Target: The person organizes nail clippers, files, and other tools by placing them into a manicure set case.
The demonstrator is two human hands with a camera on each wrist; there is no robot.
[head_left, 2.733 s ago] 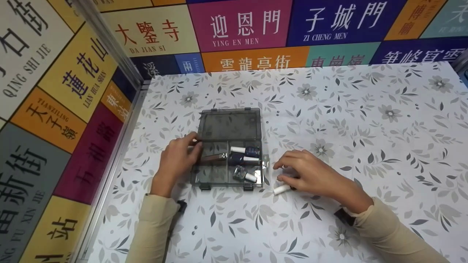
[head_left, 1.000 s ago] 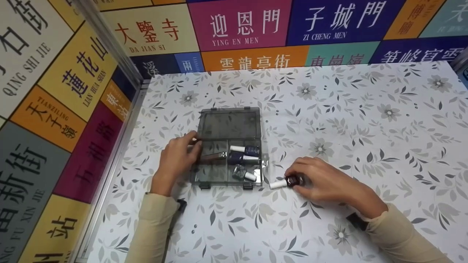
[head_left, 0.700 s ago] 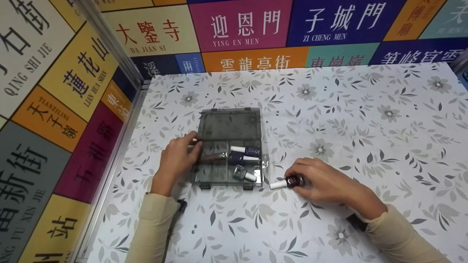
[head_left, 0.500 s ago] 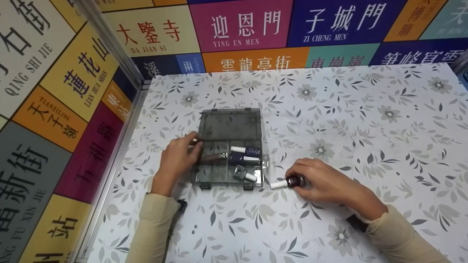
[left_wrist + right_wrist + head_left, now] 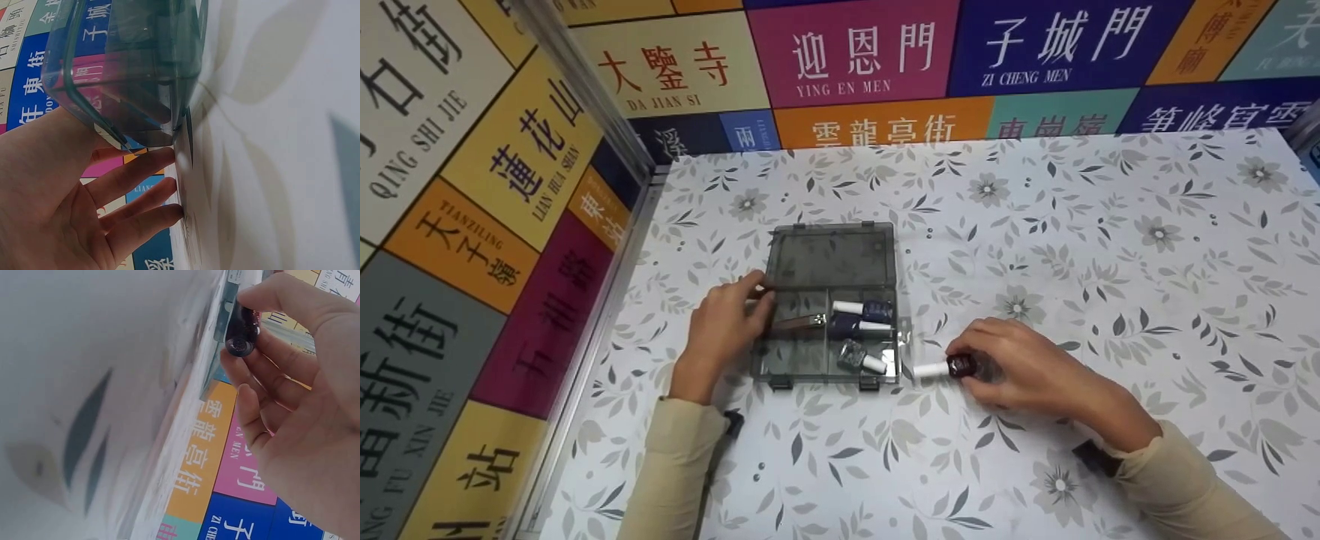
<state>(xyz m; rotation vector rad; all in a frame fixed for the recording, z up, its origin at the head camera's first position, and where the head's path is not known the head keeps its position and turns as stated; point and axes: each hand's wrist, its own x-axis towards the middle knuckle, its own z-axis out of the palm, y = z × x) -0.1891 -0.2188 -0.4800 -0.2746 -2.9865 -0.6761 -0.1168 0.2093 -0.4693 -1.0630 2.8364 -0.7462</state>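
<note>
My right hand (image 5: pixel 1020 371) pinches a nail polish bottle (image 5: pixel 960 365) of dark red between thumb and fingers, just right of the box. Its white cap points left toward the box, and the right wrist view shows the bottle's dark base (image 5: pixel 241 346). A smoky clear plastic box (image 5: pixel 795 358) lies with its lid (image 5: pixel 832 256) folded back. My left hand (image 5: pixel 724 330) rests against the box's left side, thumb at the wall; in the left wrist view its other fingers extend loosely under the box corner. Inside lie a nail clipper (image 5: pixel 801 322) and several more polish bottles, one glittery bottle (image 5: pixel 853 354) nearest me.
Dividers split the box into compartments; the clipper is on the left, the bottles on the right. A clear latch flap (image 5: pixel 905 341) sticks out on the right. White leaf-patterned cloth (image 5: pixel 1110 300) covers the table, with lettered panels (image 5: pixel 855 52) behind and at left.
My right hand has taken hold of the dark red nail polish bottle, and just now shifts it slightly away from me. My left hand and the box stay put.
</note>
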